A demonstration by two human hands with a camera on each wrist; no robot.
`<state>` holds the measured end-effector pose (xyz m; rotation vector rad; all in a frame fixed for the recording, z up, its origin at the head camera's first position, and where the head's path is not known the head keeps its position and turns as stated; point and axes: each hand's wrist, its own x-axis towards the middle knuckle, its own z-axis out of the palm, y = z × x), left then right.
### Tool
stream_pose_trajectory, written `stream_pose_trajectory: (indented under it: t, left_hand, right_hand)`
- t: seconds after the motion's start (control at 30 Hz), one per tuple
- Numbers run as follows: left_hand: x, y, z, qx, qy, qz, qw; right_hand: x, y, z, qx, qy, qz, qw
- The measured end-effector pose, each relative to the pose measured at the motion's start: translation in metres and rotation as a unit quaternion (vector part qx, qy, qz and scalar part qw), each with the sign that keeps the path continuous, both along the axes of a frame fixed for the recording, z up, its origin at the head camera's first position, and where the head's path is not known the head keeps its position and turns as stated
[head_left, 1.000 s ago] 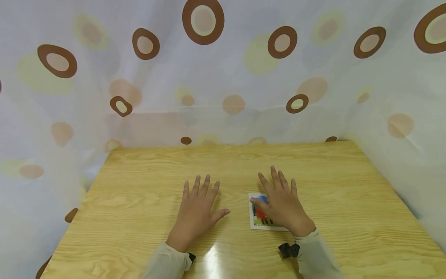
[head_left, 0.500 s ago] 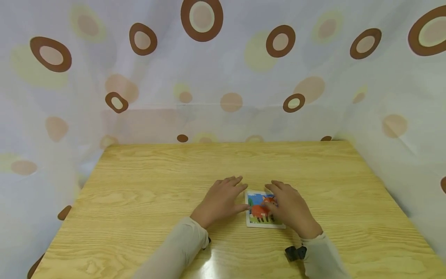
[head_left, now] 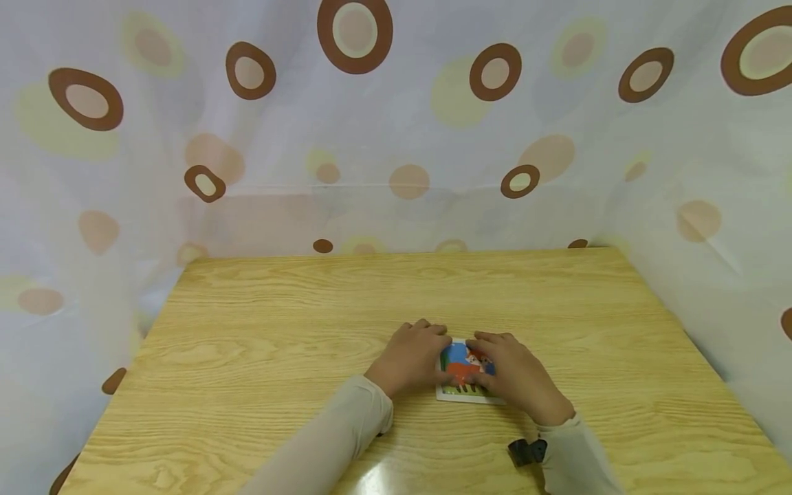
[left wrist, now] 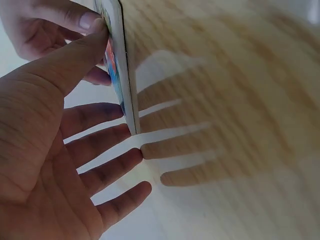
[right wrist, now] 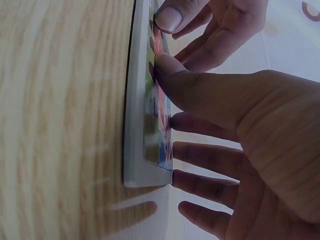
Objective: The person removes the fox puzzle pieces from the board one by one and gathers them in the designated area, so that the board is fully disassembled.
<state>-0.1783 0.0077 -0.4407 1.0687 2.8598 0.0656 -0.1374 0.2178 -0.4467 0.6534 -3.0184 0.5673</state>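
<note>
A small square picture board with a fox on it and a raised white frame lies flat on the wooden table. My left hand is over its left side, thumb on the picture and straight fingers reaching to the far edge. On the right side, my right hand covers part of the picture. Its thumb touches the picture face, while its fingers extend along the far edge. Both thumb tips are close together near the middle of the board.
The wooden table stretches around the board on all sides. Behind and beside it hangs a white curtain with brown ring and dot patterns. A black wrist-worn device sits at the right cuff.
My left hand has moved right from beside the board onto its left side. My right hand has lowered slightly, drawing its spread fingers closer together, and its thumb has come onto the picture.
</note>
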Motion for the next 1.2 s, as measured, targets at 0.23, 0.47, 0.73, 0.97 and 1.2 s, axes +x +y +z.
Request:
stream_pose_trajectory:
  t: [0.23,0.47,0.73,0.97,1.2]
  left_hand:
    - [0.006,-0.005,-0.003,-0.014,0.019,-0.003,0.9997]
    - [0.017,-0.015,-0.004,-0.03,0.034,0.003,0.999]
    - [0.034,-0.021,-0.003,-0.028,0.028,0.002,0.9992]
    - [0.045,-0.022,-0.002,-0.034,0.026,0.01,0.999]
    - [0.056,-0.028,-0.001,-0.022,0.029,0.014,0.9992]
  right_hand:
    - [0.005,-0.006,0.001,0.014,0.013,0.009,0.9998]
    - [0.017,-0.019,0.002,0.027,0.035,0.019,0.9988]
    - [0.035,-0.025,0.0,0.053,0.025,0.01,0.9983]
    - [0.045,-0.028,-0.003,0.054,0.044,0.016,0.9974]
    - [0.053,-0.034,-0.005,0.061,0.047,0.008,0.997]
